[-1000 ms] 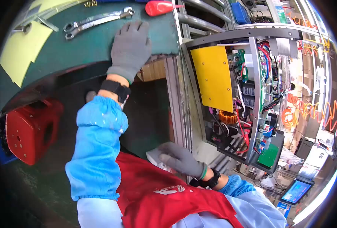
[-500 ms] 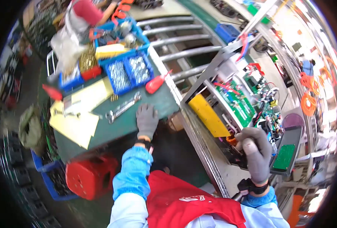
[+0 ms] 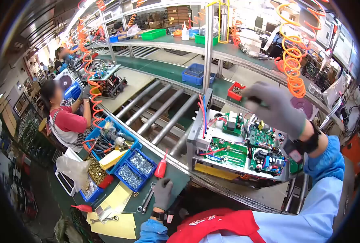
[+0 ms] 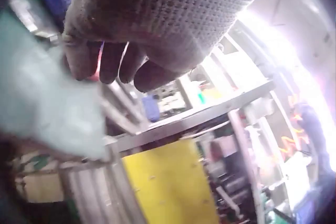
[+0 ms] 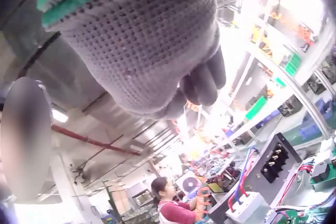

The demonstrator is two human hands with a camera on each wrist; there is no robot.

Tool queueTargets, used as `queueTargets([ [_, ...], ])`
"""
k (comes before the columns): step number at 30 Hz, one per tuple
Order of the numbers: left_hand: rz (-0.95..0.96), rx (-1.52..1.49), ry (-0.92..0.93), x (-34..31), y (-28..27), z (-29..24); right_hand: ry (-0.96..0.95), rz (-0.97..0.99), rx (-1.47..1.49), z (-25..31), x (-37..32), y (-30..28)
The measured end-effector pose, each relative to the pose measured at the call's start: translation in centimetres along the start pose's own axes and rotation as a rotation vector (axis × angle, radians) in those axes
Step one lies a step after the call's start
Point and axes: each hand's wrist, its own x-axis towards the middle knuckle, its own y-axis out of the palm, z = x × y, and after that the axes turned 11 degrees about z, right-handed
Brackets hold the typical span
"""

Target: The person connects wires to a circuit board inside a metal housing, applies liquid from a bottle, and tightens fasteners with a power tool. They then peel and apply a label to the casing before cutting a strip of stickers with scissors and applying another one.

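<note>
My left hand [image 3: 163, 193], in a grey knit glove, rests at the green tabletop beside two combination wrenches [image 3: 147, 198]. In the left wrist view its fingers [image 4: 109, 62] bend loosely, with nothing seen between them. Raised in the air, my gloved right hand [image 3: 278, 108] hovers above an open metal chassis [image 3: 191, 152] full of green circuit boards [image 3: 228, 152]. Loosely bent fingers [image 5: 202, 88] show on it in the right wrist view, and no object appears in them. A yellow panel [image 4: 170, 184] covers one side of the chassis.
Left of the chassis run steel conveyor rollers [image 3: 166, 106]. Blue bins of screws [image 3: 136, 170], a red bottle [image 3: 160, 168] and yellow paper sheets [image 3: 117, 227] lie on the bench. Orange coiled hoses [image 3: 293, 69] hang at the right. Another person [image 3: 64, 115] works at the left.
The head view has swung up and outward. My right hand has risen from near my lap to above the chassis. My left hand stays on the bench by the wrenches.
</note>
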Motion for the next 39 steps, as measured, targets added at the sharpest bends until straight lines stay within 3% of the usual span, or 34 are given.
queueTargets([
  [1, -0.026, -0.055, 0.078, 1.5, -1.7, -4.3, -0.035, 0.049, -0.051, -1.3, 1.4, 1.3],
  [3, 0.055, -0.045, 0.170, 3.3, -4.6, -12.5, 0.090, 0.262, -0.148, -2.4, 3.7, 3.8],
  [5, 0.039, 0.036, 0.281, 4.1, -6.2, -19.9, 0.112, 0.318, -0.218, -3.3, 5.4, 6.3],
  [9, -0.061, 0.168, 0.495, 7.1, -4.4, -25.1, -0.253, 0.206, -0.408, -7.2, 8.7, 9.9],
  [11, -0.029, 0.217, 0.459, 8.6, -3.4, -27.1, -0.328, 0.178, -0.466, -9.3, 9.8, 11.1],
  [18, 0.054, 0.359, 0.288, 14.1, -0.3, -29.1, -0.590, 0.096, -0.469, -12.5, 9.2, 8.8],
  [21, 0.147, 0.484, 0.201, 15.8, 0.6, -30.4, -0.343, 0.309, -0.268, -12.6, 6.7, 7.1],
  [25, 0.150, 0.644, 0.090, 17.1, 1.7, -31.6, -0.019, 0.465, 0.278, -12.5, 4.9, 6.0],
  [29, -0.101, 0.467, 0.267, 16.1, 2.8, -30.3, 0.138, 0.224, 0.255, -13.3, 5.3, 8.7],
  [30, -0.111, 0.395, 0.289, 15.7, 2.9, -30.5, 0.164, 0.278, 0.214, -12.5, 5.4, 8.1],
  [33, -0.016, 0.318, 0.369, 15.5, 3.0, -30.4, -0.054, 0.284, 0.160, -13.8, 5.8, 9.5],
  [37, 0.055, 0.405, 0.432, 15.5, 2.6, -30.5, -0.124, 0.396, -0.097, -15.1, 6.6, 11.5],
  [39, 0.049, 0.387, 0.429, 15.7, 2.6, -30.4, -0.171, 0.296, -0.032, -15.3, 6.7, 13.0],
])
